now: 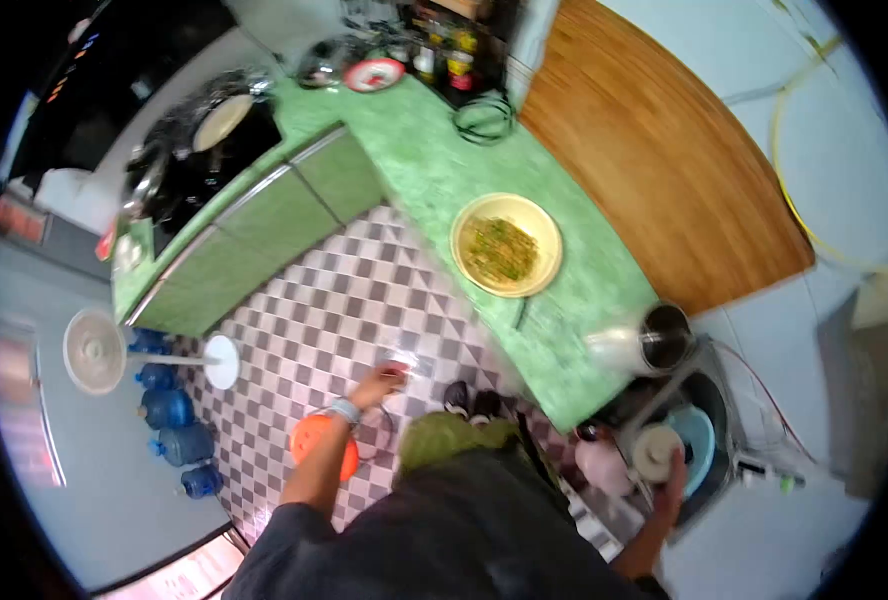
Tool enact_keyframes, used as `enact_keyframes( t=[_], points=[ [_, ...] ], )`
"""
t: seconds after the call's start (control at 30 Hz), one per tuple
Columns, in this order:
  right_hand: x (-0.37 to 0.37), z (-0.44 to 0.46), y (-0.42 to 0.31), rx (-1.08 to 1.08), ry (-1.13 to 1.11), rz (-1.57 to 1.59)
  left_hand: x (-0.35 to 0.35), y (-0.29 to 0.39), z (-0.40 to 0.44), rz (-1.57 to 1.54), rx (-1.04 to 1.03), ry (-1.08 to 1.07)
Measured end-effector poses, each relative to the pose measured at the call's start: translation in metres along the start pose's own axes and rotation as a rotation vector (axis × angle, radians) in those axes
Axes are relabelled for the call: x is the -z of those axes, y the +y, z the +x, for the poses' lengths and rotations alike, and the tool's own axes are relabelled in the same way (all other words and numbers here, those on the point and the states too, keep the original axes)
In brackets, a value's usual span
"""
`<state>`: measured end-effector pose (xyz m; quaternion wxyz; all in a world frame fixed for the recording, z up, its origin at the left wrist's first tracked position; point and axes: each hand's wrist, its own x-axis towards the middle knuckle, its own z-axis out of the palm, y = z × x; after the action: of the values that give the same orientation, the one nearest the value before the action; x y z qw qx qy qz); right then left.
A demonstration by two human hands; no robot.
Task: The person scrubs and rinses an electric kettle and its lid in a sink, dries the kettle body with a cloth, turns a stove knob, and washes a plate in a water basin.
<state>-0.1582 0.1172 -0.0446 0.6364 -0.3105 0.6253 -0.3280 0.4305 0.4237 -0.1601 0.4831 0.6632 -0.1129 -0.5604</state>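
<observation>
My left hand, with a pale band at the wrist, reaches out above the checkered floor. Its fingers are curled, and something small, reddish and blurred shows at their tips. Over the sink on the right, my right hand grips the edge of a round cream-coloured dish; whether it is a bowl or a lid is unclear. A light blue basin sits in the sink beside that dish. Nearer my body, a pinkish rounded object lies next to the dish.
A yellow bowl of noodle-like food stands on the green counter. A blurred container is by the sink. An orange stool top, a pedestal fan and several blue water jugs occupy the floor. A stove is at the far left.
</observation>
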Motion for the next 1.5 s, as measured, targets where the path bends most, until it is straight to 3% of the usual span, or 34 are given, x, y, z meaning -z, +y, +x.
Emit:
enact_keyframes(
  t=[0.07, 0.13, 0.2, 0.33, 0.4, 0.5, 0.57, 0.7, 0.83, 0.9, 0.97, 1.0, 1.03, 1.1, 1.17, 1.33, 1.4, 1.43, 1.5],
  points=[
    [-0.013, 0.000, 0.005, -0.093, -0.037, 0.268, 0.026, 0.000, -0.049, -0.181, 0.064, 0.212],
    [-0.011, 0.013, 0.005, -0.103, 0.004, 0.327, 0.060, -0.040, -0.089, -0.320, 0.124, 0.413],
    [-0.001, 0.030, 0.011, -0.090, 0.196, -0.170, 0.096, -0.102, -0.127, -0.251, 0.239, 0.609],
    [-0.018, 0.023, 0.004, -0.112, -0.007, -0.034, 0.084, -0.142, -0.218, -0.288, 0.470, 0.746],
    [-0.023, 0.028, 0.009, -0.159, -0.089, -0.214, 0.080, -0.170, -0.249, -0.411, 0.489, 0.772],
    [-0.088, 0.011, 0.014, -0.149, -0.156, -0.190, 0.059, -0.186, -0.267, -0.446, 0.536, 0.823],
    [-0.141, -0.006, 0.000, -0.145, -0.407, -0.172, 0.052, -0.181, -0.264, -0.479, 0.526, 0.830],
    [-0.280, -0.040, -0.024, -0.065, -0.689, -0.155, 0.055, -0.161, -0.243, -0.551, 0.477, 0.822],
    [-0.435, -0.059, -0.049, 0.138, -1.061, -0.303, 0.104, -0.154, -0.209, -0.565, 0.457, 0.791],
    [-0.520, -0.056, -0.049, 0.236, -1.098, -0.375, 0.136, -0.158, -0.189, -0.602, 0.404, 0.796],
    [-0.605, -0.031, -0.038, 0.614, -0.949, -0.646, 0.172, -0.161, -0.171, -0.637, 0.361, 0.812],
    [-0.643, -0.023, -0.040, 0.588, -0.879, -0.746, 0.190, -0.163, -0.164, -0.658, 0.354, 0.820],
    [-0.678, -0.008, -0.040, 0.913, -0.719, -0.936, 0.205, -0.166, -0.156, -0.635, 0.349, 0.833],
    [-0.737, 0.048, -0.022, 1.220, -0.516, -1.043, 0.230, -0.167, -0.150, -0.613, 0.332, 0.843],
    [-0.779, 0.107, -0.007, 1.326, -0.409, -1.197, 0.256, -0.158, -0.157, -0.633, 0.358, 0.852],
    [-0.811, 0.216, 0.033, 1.246, -0.300, -1.534, 0.316, -0.161, -0.191, -0.750, 0.402, 0.939],
    [-0.822, 0.225, 0.041, 0.988, -0.347, -1.601, 0.334, -0.170, -0.203, -0.815, 0.367, 1.000],
    [-0.829, 0.222, 0.043, 0.993, -0.353, -1.607, 0.341, -0.171, -0.207, -0.854, 0.376, 1.078],
    [-0.844, 0.193, 0.034, 1.394, -0.146, -1.639, 0.353, -0.173, -0.207, -0.904, 0.414, 1.193]
  ],
)
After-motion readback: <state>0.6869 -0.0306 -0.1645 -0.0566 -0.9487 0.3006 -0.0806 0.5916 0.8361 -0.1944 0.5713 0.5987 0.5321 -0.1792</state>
